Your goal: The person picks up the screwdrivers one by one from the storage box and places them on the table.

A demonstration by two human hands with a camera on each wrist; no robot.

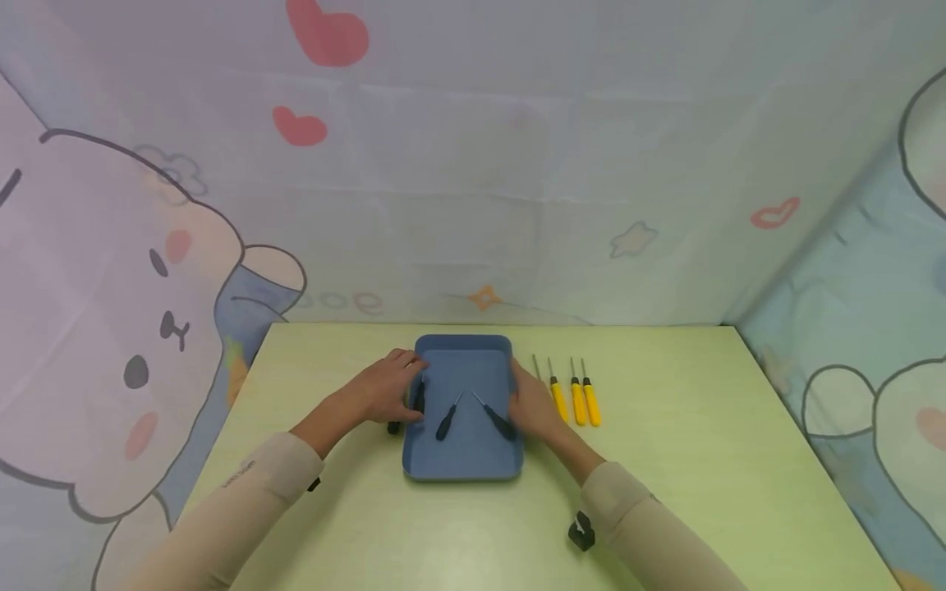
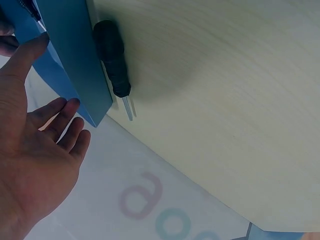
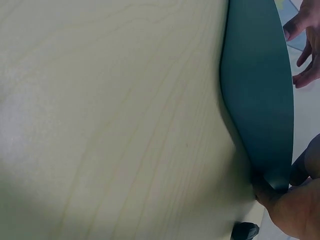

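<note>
A blue tray [image 1: 461, 472] lies between the two hands, with two black-handled screwdrivers [image 1: 445, 425] angled apart on its floor. Another dark screwdriver [image 1: 419, 396] shows at its left wall, partly behind my left hand [image 1: 386, 387]. That hand has its thumb and fingertips spread along the left rim, fingers loosely bent. Across the tray, my right hand [image 1: 534, 404] grips the right side, thumb on the outer face and fingers behind it in the right wrist view. Outside the left wall, one more black screwdriver [image 2: 114, 60] lies on the table.
Several yellow-handled screwdrivers [image 1: 578, 402] lie side by side on the table right of the tray. A small black block [image 1: 581, 531] shows beside the right sleeve. Behind the pale table [image 1: 665, 460] hangs a printed curtain [image 1: 458, 164].
</note>
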